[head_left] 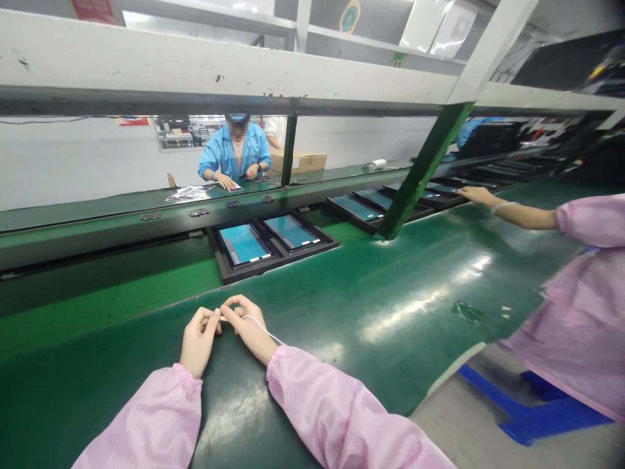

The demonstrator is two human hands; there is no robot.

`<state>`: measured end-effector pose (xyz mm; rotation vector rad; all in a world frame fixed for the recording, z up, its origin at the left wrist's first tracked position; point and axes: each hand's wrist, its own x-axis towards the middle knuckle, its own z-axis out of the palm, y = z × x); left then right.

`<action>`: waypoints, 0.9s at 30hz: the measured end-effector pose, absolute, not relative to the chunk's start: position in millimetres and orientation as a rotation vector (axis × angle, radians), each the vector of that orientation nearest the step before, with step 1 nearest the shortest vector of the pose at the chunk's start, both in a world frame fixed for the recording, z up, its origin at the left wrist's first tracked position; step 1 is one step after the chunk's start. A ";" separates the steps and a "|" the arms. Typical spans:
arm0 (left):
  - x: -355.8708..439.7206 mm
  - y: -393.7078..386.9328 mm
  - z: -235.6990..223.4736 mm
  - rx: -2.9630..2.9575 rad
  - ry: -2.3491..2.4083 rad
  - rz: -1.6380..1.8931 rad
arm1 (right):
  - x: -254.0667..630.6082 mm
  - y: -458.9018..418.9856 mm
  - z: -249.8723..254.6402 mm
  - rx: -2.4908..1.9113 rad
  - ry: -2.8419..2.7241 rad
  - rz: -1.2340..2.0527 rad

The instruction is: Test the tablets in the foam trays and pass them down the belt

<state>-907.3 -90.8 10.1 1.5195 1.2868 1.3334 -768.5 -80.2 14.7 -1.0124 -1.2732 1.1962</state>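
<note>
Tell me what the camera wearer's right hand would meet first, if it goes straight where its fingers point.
The right hand would likely meet the left hand, directly before it; whether they touch is unclear.

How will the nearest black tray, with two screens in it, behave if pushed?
The tray looks wide and low, so probably won't tip. Its two screens seem recessed, so likely stay put; their glossy faces suggest fragility.
</note>
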 end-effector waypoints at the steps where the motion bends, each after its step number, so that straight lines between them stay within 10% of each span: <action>1: -907.0 -90.8 10.2 1.517 1.286 1.332 | -768.5 -79.9 14.7 -1.010 -1.267 1.198; 27: -902.6 -90.1 12.7 1.491 1.208 1.284 | -769.8 -83.8 19.3 -0.922 -1.265 1.252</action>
